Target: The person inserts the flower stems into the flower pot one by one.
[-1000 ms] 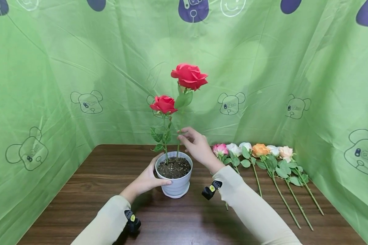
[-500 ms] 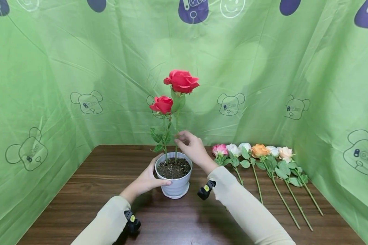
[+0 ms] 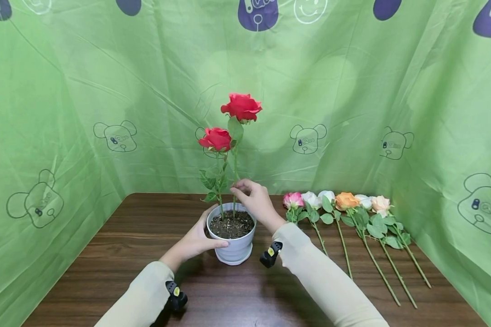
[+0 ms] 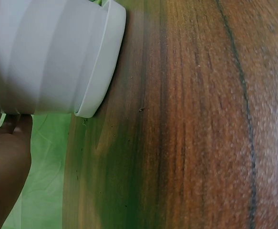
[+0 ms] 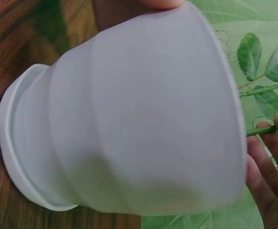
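Taller red rose stands in soil; fingers of my right hand pinch its stem; my left hand grips the pot.

Green fabric curtains closed off the space at the back and on both sides, creased and loosely folded, with long diagonal wrinkles toward the left. Dark-outlined cartoon bear heads were spread across the cloth, and purple emblems and a white smiley face were cut off at the top. Soft shadows dimmed parts of the fabric. In front stood a dark brown wood-grain table; the left wrist view showed its whitish sheen, a greenish reflection and a thin dark line.
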`<state>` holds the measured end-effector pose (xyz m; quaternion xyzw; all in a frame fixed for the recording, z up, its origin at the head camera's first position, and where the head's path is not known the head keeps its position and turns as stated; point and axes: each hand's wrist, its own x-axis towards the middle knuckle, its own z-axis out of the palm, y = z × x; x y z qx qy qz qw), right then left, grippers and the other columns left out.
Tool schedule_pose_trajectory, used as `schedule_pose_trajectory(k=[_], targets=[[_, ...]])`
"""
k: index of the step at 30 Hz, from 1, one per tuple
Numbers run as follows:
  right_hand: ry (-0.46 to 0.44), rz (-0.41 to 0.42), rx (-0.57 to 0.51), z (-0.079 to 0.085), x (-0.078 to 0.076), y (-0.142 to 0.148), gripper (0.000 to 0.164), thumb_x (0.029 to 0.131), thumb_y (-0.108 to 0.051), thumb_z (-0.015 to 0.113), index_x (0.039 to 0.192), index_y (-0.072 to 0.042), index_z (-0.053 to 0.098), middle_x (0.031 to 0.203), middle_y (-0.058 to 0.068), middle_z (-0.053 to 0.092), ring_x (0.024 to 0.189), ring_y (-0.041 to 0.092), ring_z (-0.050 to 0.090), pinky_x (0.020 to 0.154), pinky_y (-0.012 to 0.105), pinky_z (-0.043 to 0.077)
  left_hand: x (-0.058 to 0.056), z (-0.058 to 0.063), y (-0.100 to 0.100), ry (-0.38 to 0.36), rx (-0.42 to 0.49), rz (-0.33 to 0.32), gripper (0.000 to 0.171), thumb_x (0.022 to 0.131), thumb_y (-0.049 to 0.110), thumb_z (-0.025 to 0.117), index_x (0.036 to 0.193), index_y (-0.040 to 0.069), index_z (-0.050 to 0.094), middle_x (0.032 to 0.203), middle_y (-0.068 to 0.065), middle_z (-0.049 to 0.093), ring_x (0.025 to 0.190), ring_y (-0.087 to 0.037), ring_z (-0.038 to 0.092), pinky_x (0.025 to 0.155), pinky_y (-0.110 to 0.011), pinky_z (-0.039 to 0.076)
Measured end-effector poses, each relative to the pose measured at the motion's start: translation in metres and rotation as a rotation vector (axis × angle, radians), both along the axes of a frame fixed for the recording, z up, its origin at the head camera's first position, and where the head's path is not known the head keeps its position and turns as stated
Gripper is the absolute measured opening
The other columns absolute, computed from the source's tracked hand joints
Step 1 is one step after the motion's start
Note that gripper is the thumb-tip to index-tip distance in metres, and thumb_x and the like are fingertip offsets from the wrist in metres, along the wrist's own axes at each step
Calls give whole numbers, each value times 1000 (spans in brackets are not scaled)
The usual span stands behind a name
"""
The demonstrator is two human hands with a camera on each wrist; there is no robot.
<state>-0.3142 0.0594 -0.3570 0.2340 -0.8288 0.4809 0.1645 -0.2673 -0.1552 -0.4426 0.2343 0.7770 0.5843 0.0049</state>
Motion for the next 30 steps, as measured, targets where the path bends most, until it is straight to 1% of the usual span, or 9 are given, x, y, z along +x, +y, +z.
schedule_pose_trajectory(k=[2, 8, 14, 20, 23, 30], targets=[[36, 2, 13, -2, 0, -1, 13, 97, -26, 69, 101, -15, 73, 88, -5, 75, 75, 8, 66, 70, 31, 54, 0, 0, 0, 1, 3, -1, 115, 73, 16, 90, 159, 8, 14, 156, -17, 34, 140, -34, 36, 115, -54, 22], [121, 30, 6, -11, 1, -1, 13, 99, -23, 67, 103, -12, 73, 90, -4, 75, 80, 7, 68, 74, 30, 55, 0, 1, 0, 0, -11, 4, 115, 74, 17, 90, 159, 6, 14, 156, -16, 33, 140, -34, 36, 115, -54, 22], [158, 69, -6, -19, 2, -1, 17, 100, -19, 64, 109, -8, 73, 94, -2, 76, 86, 7, 70, 75, 28, 56, 0, 2, 0, 2, -20, 8, 114, 74, 17, 90, 159, 7, 14, 156, -16, 33, 140, -34, 36, 115, -53, 22], [206, 102, 18, -23, 2, -2, 18, 102, -14, 61, 112, -4, 72, 98, 0, 76, 91, 9, 71, 76, 26, 56, 0, 2, 1, 0, -18, 12, 115, 74, 17, 90, 159, 6, 14, 156, -17, 33, 140, -33, 36, 115, -52, 22], [231, 104, 27, -24, 2, -3, 16, 101, -12, 61, 110, -3, 71, 97, 2, 76, 90, 10, 71, 75, 26, 56, 0, 2, 0, 0, -25, 13, 114, 74, 18, 90, 159, 7, 14, 157, -16, 32, 141, -33, 35, 116, -52, 22], [227, 62, 26, -27, 3, -5, 8, 99, -15, 66, 101, -9, 71, 91, -1, 75, 78, 9, 68, 70, 26, 55, 0, 2, 0, -2, -21, 5, 115, 74, 18, 90, 159, 7, 14, 157, -17, 32, 141, -33, 35, 115, -52, 22]])
